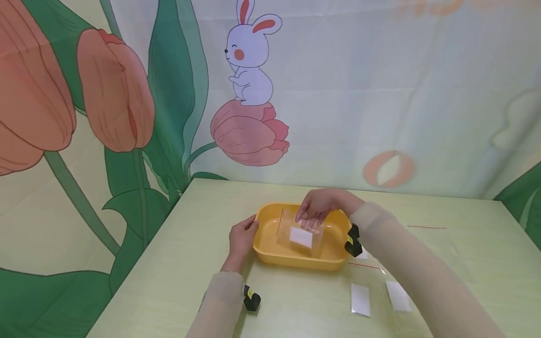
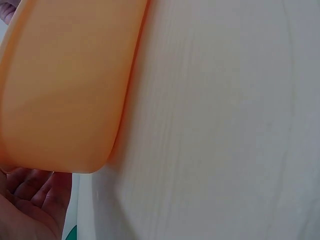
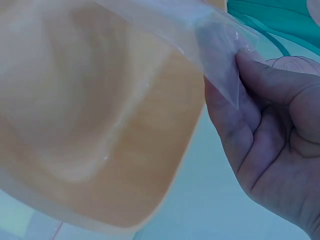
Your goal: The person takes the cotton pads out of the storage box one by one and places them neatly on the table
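Note:
A yellow plastic tray (image 1: 296, 262) stands on the table. My left hand (image 1: 243, 239) grips its left end, thumb at the rim; in the left wrist view the fingers (image 2: 42, 195) bend against the tray's end wall (image 2: 65, 100). Over the inside of the tray, my right hand (image 1: 318, 206) holds a clear zip bag (image 1: 285, 218) with a red seal line and a white card (image 1: 301, 237) in it. The right wrist view shows thumb and forefinger pinching a corner of the thin plastic (image 3: 220, 65).
Right of the tray, several more clear bags with white cards (image 1: 360, 299) lie on the pale table (image 1: 296, 305), partly under my right forearm. One red seal line (image 1: 427, 227) shows farther back. A printed cloth (image 1: 338, 94) with tulips and a rabbit hangs behind the table.

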Available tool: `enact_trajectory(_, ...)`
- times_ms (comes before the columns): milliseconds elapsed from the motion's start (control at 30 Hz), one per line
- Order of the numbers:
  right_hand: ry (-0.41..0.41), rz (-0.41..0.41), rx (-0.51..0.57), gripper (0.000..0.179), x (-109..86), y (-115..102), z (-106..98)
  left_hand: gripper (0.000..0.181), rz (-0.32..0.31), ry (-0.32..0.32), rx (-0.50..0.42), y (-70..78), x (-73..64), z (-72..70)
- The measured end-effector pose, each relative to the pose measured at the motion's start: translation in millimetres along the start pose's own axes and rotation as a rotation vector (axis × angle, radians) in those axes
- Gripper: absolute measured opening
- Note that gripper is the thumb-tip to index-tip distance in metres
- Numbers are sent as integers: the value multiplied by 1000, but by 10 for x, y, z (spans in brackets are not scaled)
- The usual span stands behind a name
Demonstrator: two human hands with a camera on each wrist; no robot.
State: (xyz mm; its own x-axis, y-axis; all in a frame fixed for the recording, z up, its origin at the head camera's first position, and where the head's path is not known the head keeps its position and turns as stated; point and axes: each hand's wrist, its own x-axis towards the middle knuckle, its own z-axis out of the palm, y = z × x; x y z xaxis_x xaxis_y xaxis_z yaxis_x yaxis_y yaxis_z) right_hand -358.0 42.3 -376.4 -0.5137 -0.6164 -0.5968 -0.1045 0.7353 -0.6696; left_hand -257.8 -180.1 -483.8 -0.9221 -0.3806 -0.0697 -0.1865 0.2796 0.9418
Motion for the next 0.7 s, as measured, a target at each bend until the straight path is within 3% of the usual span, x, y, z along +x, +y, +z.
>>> enact_trajectory(133, 10, -42, 23, 29, -75, -1, -26, 36, 3, -1, 9, 5, 1, 0)
enact_trajectory(400, 93, -107, -44, 30, -252, 54, -84, 37, 9, -8, 3, 15, 1, 5)
enact_trajectory(700, 131, -159, 10, 33, -533, 165, -73, 38, -9, -19, 11, -5, 14, -1)
